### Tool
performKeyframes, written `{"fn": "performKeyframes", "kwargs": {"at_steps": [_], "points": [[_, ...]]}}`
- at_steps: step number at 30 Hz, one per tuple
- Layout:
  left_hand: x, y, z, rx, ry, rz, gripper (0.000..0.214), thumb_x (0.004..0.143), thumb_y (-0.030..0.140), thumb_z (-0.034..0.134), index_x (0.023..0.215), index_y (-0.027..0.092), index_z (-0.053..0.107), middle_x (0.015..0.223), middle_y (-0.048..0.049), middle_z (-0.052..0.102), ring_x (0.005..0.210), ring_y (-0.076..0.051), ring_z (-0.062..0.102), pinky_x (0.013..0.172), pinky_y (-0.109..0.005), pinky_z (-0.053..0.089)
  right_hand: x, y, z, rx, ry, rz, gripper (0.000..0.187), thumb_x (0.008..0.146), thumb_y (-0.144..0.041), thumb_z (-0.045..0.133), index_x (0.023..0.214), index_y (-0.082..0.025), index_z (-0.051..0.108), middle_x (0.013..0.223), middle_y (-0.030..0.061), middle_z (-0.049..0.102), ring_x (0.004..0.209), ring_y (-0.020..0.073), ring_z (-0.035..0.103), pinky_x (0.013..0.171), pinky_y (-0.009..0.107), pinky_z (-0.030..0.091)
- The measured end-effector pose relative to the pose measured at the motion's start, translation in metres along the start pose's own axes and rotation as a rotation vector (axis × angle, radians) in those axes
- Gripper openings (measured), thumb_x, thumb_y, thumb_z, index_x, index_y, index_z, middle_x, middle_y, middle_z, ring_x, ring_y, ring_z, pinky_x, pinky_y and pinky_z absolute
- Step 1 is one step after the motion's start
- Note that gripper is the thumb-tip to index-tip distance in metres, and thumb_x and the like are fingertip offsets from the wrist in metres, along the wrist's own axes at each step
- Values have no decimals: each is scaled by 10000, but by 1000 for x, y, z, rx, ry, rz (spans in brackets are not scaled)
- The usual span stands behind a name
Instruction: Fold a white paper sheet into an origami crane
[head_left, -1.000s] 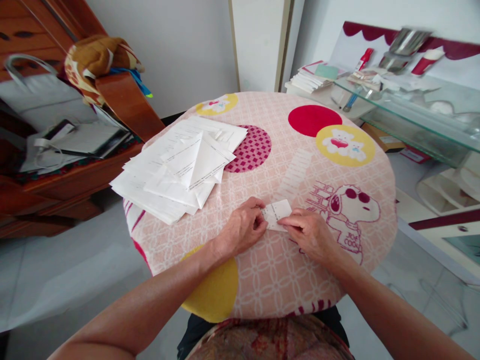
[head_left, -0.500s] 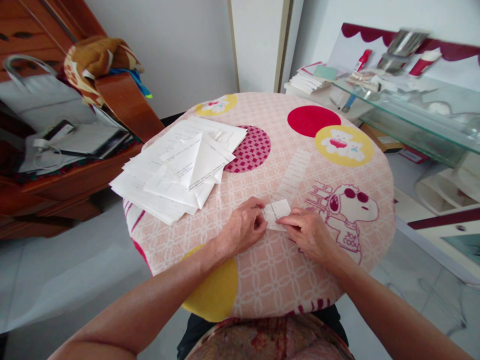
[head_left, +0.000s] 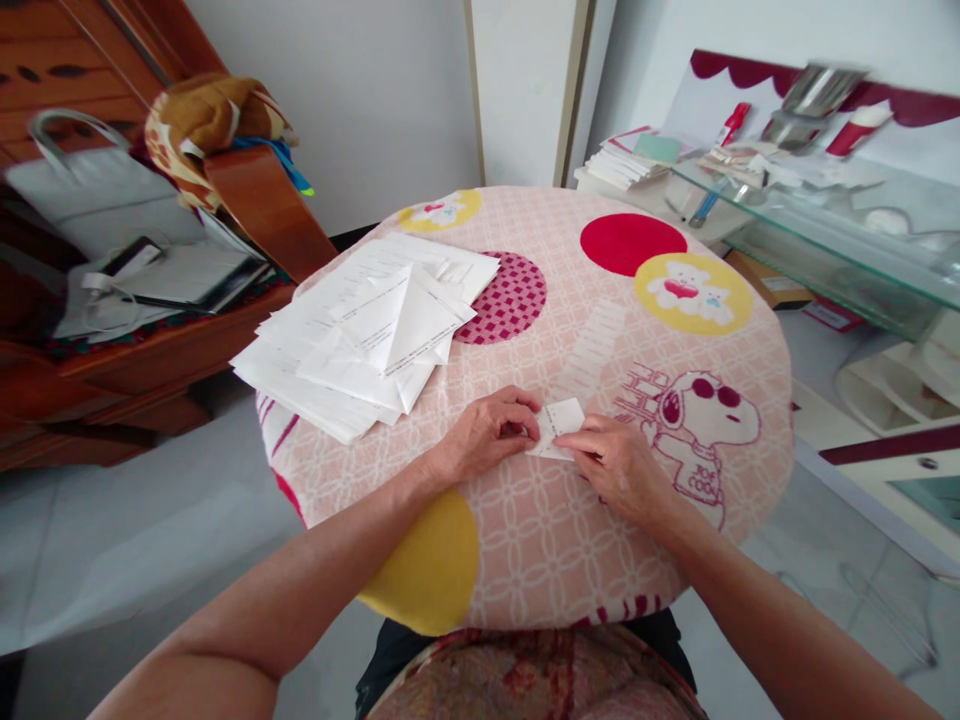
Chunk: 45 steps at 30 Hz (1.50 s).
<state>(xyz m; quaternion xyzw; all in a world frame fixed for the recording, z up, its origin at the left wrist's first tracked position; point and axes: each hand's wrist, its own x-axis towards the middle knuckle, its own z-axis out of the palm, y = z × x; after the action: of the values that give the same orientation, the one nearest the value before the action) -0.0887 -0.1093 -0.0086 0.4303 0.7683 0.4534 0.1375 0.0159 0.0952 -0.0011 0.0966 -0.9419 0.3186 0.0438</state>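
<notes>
A small folded piece of white paper (head_left: pixel 559 420) with lines of print lies on the patterned tablecloth (head_left: pixel 540 540) between my hands. My left hand (head_left: pixel 495 430) pinches its left edge, fingers curled and thumb close beneath them. From the right, my right hand (head_left: pixel 619 465) holds the paper's right side, with the index finger stretched across its face and the other fingers curled under. The fingers hide both side edges of the paper. Up and to the left of my hands is a loose pile of printed sheets (head_left: pixel 315 350), topped by a folded paper (head_left: pixel 405 318) with a diagonal crease.
The round table carries a cloth with coloured circles and a cartoon dog. At left stands a wooden chair (head_left: pixel 262 210) with a bag (head_left: pixel 97 190) and cloths. On the right, a glass shelf (head_left: pixel 825 230) holds metal bowls, a red bottle and papers.
My left fingers have shifted slightly along the paper's left edge, with the fingertips lower. The right hand stays nearly in place. The whole view has moved a little.
</notes>
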Motion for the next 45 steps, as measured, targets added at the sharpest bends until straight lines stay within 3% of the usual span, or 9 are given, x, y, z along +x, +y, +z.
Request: {"fn": "performKeyframes", "kwargs": {"at_steps": [8, 13, 18, 22, 28, 36, 45], "points": [[-5, -1, 5, 99, 42, 112, 139, 844, 87, 658, 856, 190, 750, 1169, -67, 628, 879, -137, 663, 813, -282, 544, -1, -1, -1, -5, -7, -1, 301, 875, -83, 530, 993, -189, 786, 870, 77, 675, 794, 195, 612, 733, 308, 446], [-7, -3, 8, 250, 50, 352, 218, 932, 112, 547, 940, 183, 753, 1096, -98, 686, 947, -173, 664, 818, -304, 556, 1, -5, -2, -23, -32, 12, 281, 881, -86, 525, 922, -177, 787, 792, 59, 636, 727, 175, 588, 670, 285, 406], [-7, 3, 4, 355, -75, 538, 225, 977, 130, 486, 1019, 131, 708, 1057, -112, 723, 968, -185, 672, 852, -325, 553, 5, -8, -8, 65, -44, 56, 263, 861, -72, 526, 894, -164, 770, 820, 67, 689, 766, 180, 619, 701, 284, 419], [-9, 8, 0, 439, -108, 534, 264, 1000, 153, 440, 1044, 131, 699, 1064, -104, 731, 970, -187, 678, 854, -329, 552, 3, 0, -20, 149, -54, 106, 242, 807, -65, 562, 923, -156, 754, 899, 66, 740, 797, 179, 645, 733, 283, 431], [-11, 4, 0, 459, -115, 527, 283, 1011, 186, 428, 1081, 156, 701, 1100, -95, 726, 1000, -188, 675, 873, -336, 552, -2, 11, -38, 165, -135, 209, 189, 832, -138, 530, 741, -163, 694, 673, 7, 667, 606, 127, 556, 576, 262, 342], [-11, 7, 1, 474, -68, 547, 243, 1000, 151, 449, 1045, 141, 688, 1064, -96, 732, 958, -182, 683, 824, -323, 564, -1, 0, -33, 222, -206, 286, 167, 810, -167, 555, 646, -161, 582, 530, -43, 505, 493, 84, 420, 485, 244, 241], [-12, 8, 3, 465, -77, 498, 222, 997, 161, 467, 1024, 147, 686, 1051, -89, 726, 948, -176, 678, 824, -322, 560, -2, -4, -33, 120, -254, 279, 80, 790, -123, 543, 740, -165, 589, 608, -25, 577, 543, 92, 478, 524, 245, 248]]}}
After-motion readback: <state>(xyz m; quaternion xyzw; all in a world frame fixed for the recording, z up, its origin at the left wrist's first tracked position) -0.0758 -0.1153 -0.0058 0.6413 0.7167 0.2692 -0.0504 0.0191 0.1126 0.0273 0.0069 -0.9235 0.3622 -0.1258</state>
